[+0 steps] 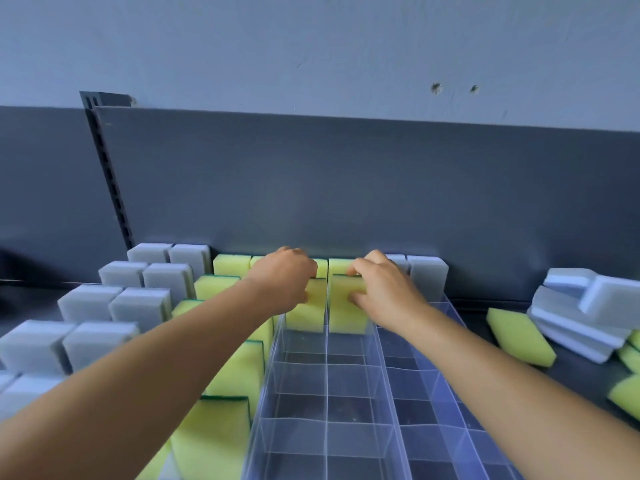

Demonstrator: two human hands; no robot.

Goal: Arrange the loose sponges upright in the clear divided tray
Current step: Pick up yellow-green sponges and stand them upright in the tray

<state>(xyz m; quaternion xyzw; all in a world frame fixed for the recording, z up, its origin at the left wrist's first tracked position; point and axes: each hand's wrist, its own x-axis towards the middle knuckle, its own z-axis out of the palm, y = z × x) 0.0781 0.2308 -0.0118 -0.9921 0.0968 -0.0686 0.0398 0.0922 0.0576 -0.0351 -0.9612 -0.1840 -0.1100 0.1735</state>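
Yellow sponges (348, 311), green-backed; grey sponges (142, 306); clear tray (325, 393); dark-grey back panel (346, 188).

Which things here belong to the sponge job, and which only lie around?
Job: left hand and right hand, each gripping a yellow sponge; clear tray; loose sponges.
Around: back panel; wall.

The divided tray (381, 393) is clear, glossy plastic — smooth walls that catch the light. The yellow sponges (348, 306) look like soft, matt foam with a fine open grain, some with a dark green scouring layer; the grey sponges (142, 306) are matt foam too. Behind them the dark back panel (311, 185) is smooth and dull — the wall (311, 46) above is matt paint.
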